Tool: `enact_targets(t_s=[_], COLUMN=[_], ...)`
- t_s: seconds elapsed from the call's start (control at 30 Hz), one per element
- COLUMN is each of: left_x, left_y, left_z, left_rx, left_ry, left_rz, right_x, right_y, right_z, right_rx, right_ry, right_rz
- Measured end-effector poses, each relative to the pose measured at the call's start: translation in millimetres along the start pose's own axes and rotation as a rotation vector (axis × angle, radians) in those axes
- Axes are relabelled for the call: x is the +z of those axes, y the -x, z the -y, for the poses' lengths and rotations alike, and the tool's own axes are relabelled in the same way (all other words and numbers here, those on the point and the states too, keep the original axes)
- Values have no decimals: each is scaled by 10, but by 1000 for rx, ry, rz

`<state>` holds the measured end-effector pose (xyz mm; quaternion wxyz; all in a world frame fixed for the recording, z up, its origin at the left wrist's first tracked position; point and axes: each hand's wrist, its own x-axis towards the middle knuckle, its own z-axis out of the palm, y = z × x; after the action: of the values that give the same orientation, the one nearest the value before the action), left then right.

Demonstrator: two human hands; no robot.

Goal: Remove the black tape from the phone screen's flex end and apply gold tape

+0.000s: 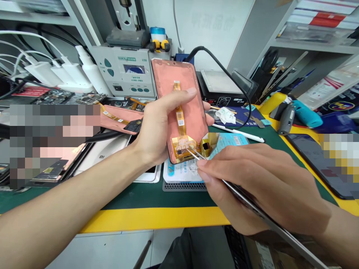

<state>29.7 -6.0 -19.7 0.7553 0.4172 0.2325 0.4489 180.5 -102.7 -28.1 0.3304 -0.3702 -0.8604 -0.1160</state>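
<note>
Nearest the camera, my right hand [252, 183] is pinching a pair of long steel tweezers [280, 231] between thumb and fingers, and their tips are touching the gold flex cable [182, 147] at the lower end of a phone display panel [185, 97]. My left hand [162, 130] is gripping that panel closed around its side, with the fingers lying across its pink-orange back, and is holding it tilted up off the bench, above a blue-and-white card [227, 144] and a grey perforated rack [185, 186]. Open room is showing on the green bench mat [140, 198] in front of both hands, as far as the yellow bench edge [151, 220]. A black cable [224, 67] is arching just behind the panel's right edge, and a white stylus [238, 133] is lying beside the card. A second display panel [120, 119] is lying near my left wrist, and a dark phone [303, 157] is resting off to the right. Farther back, a crumpled tissue [226, 116], a hot plate [218, 84], a grey lead-free soldering station [123, 71] and white chargers [56, 74] are crowding the rear of the bench.
</note>
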Motion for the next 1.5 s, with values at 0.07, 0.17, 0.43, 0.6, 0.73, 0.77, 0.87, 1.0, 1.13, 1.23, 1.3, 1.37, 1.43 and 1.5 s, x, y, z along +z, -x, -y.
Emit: enact_targets(t_s=[0.07,0.17,0.43,0.6,0.73,0.77,0.87,1.0,1.13,1.23,1.3,1.37,1.43,1.5], left_x=[-4,-4,2,-2,-5,-5,-1,0,4,17,23,23,15,4], left_y=[1,-1,-16,-15,-11,-8,-3,-3,-1,4,4,2,-1,-2], left_z=[0,-6,-9,-8,-9,-9,-6,0,-1,-8,-12,-14,-13,-10], left_rx=[-1,0,-4,-11,-13,-6,7,18,18,10,8,-4,-16,-20], left_ry=[-15,-32,-93,-104,-84,-88,-98,-78,-64,-72,-62,-44,-32,-21], left_rz=[-1,-16,-39,-69,-57,-50,-39,-28,-13,-29,-33,-24,-15,-5], right_x=[0,-14,-4,-20,-21,-18,-13,-5,13,10,1,-7,-10,-8], right_y=[-1,-1,-11,-17,-20,-18,-10,-6,-10,-13,-12,-6,1,7], right_z=[4,3,-9,23,33,29,8,-4,2,3,-2,-12,-24,-34], right_rx=[2,-4,-17,-16,-1,-2,-10,-4,7,-7,-13,-25,-28,-31], right_ry=[-5,2,41,76,80,75,55,35,23,19,13,9,8,15], right_rz=[18,36,43,68,79,70,62,66,64,60,62,49,46,42])
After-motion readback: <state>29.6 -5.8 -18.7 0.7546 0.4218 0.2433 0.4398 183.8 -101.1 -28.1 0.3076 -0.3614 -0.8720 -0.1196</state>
